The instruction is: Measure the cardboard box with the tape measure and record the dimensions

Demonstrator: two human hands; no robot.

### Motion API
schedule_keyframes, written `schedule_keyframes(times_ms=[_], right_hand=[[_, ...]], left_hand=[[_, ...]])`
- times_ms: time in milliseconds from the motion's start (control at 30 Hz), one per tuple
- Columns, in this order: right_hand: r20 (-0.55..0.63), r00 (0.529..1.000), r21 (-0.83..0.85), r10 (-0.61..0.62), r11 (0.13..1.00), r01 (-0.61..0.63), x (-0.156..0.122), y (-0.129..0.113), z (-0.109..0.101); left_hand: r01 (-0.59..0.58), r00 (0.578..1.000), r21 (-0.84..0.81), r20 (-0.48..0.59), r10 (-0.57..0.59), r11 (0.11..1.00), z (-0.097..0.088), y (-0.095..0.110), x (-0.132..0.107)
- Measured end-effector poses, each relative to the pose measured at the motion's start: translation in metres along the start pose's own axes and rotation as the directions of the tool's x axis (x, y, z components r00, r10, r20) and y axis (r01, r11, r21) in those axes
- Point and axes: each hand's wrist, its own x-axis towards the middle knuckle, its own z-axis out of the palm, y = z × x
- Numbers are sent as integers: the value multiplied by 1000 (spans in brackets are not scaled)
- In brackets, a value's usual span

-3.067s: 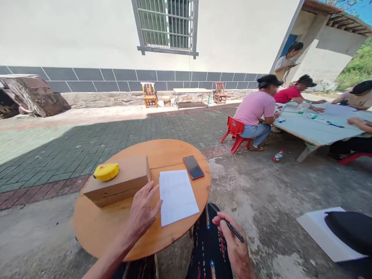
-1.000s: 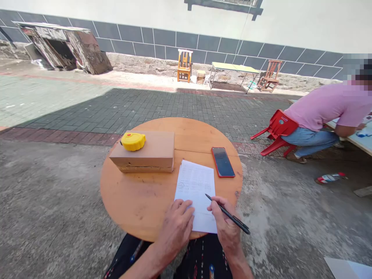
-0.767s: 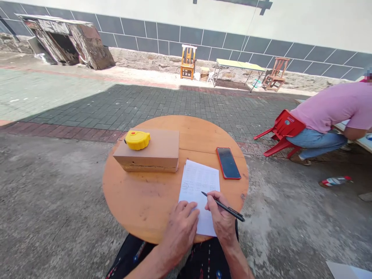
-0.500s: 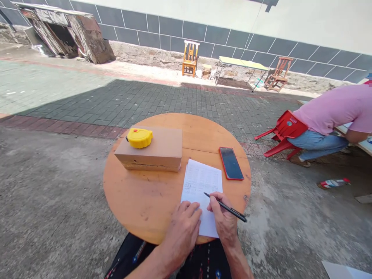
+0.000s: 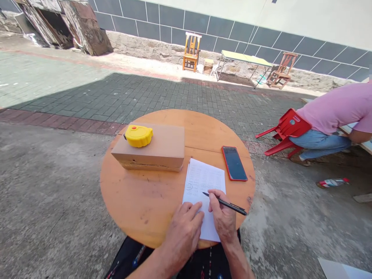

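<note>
A white sheet of paper (image 5: pixel 200 174) with rows of handwriting and a circled mark lies on a round wooden table (image 5: pixel 136 201). My right hand (image 5: pixel 223 217) grips a black pen (image 5: pixel 232 206), its tip over the written part of the sheet. Flat on the paper's lower left edge rests my left hand (image 5: pixel 186 226), fingers stretched out. A phone in a red case (image 5: pixel 234 162) lies right of the paper. Behind and to the left, a yellow tape measure (image 5: pixel 138 136) sits on a cardboard box (image 5: pixel 151 155).
At the right, a person in a pink shirt (image 5: pixel 340 104) sits on a red plastic chair (image 5: pixel 290 126). A bottle (image 5: pixel 333 183) lies on the ground beside them. Along the far wall stand a wooden chair (image 5: pixel 191 54), a folding table (image 5: pixel 247 58) and a brown chair (image 5: pixel 283 71).
The view has shifted slightly, so the table appears a little larger. Both hands keep nearly the same place on the paper; the pen is tilted slightly flatter.
</note>
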Motion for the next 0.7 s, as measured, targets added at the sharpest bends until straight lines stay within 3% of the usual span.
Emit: schedule_keyframes(times_ms=[233,700], right_hand=[[-26,998,-88,-60,994,58,-3,3,0],[-5,999,-142,-48,989,47,-3,8,4]], left_hand=[[18,1000,-2,4,-18,1000,-5,1,3],[29,999,-46,42,-27,999,-6,-2,3]])
